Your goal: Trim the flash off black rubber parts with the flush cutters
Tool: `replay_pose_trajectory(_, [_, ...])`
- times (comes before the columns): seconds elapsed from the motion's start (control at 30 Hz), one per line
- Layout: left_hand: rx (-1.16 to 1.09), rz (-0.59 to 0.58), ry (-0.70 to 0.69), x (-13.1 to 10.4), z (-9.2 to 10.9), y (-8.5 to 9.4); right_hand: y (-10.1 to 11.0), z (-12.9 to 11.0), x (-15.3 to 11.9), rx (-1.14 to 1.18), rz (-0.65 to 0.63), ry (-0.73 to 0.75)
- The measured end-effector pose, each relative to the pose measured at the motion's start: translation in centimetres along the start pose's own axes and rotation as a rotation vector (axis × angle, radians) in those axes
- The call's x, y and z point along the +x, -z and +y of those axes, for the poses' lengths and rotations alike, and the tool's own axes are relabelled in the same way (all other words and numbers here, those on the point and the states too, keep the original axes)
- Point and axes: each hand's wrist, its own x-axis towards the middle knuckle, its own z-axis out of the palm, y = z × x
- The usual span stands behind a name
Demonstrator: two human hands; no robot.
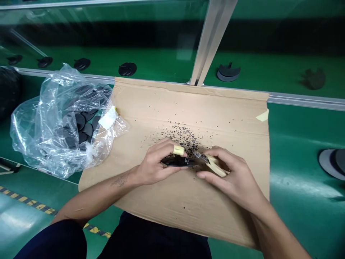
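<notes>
My left hand [157, 162] pinches a glossy black plastic part [175, 161] between thumb and fingers, and yellow tape wraps one fingertip. In my right hand [231, 172] is a pair of nippers [215, 166] with pale yellow handles. The metal jaws of the nippers point left, close to the right end of the black part; I cannot tell whether they touch it. Small black plastic clippings [185, 136] lie scattered beyond and under my hands on a cardboard sheet [172, 201].
To the left, a clear plastic bag [64, 122] with several dark rounded pieces [81, 122] overlaps the cardboard. A metal frame post [212, 43] rises at the back. Dark parts [228, 72] sit in a row beyond the rail. Grey and black discs [332, 163] lie at the right.
</notes>
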Motion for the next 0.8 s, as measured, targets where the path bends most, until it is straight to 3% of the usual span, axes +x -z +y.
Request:
replay_pose_trajectory(0.13, [-0.019,-0.047,-0.008,-0.21,0.14,-0.37,-0.83,-0.30,-0.20,0.178,0.056,-0.087])
replay_pose_trajectory(0.23, [-0.123,-0.100,0.032,-0.33,0.23,-0.33,-1.13,-0.49,-0.49,0.237,0.063,-0.027])
replay_pose_trajectory(0.37, [-0.409,-0.196,0.219,-0.08,0.33,0.29,-0.94,-0.51,-0.49,0.243,0.088,0.098])
replay_pose_trajectory(0.53, [-0.543,-0.306,0.374,0.27,0.19,0.44,-0.88,-0.57,-0.18,0.224,0.038,0.149])
replay_pose_trajectory(0.8, [-0.569,-0.369,0.237,0.43,0.80,0.34,-1.12,-0.97,-0.38,0.272,-0.002,0.143])
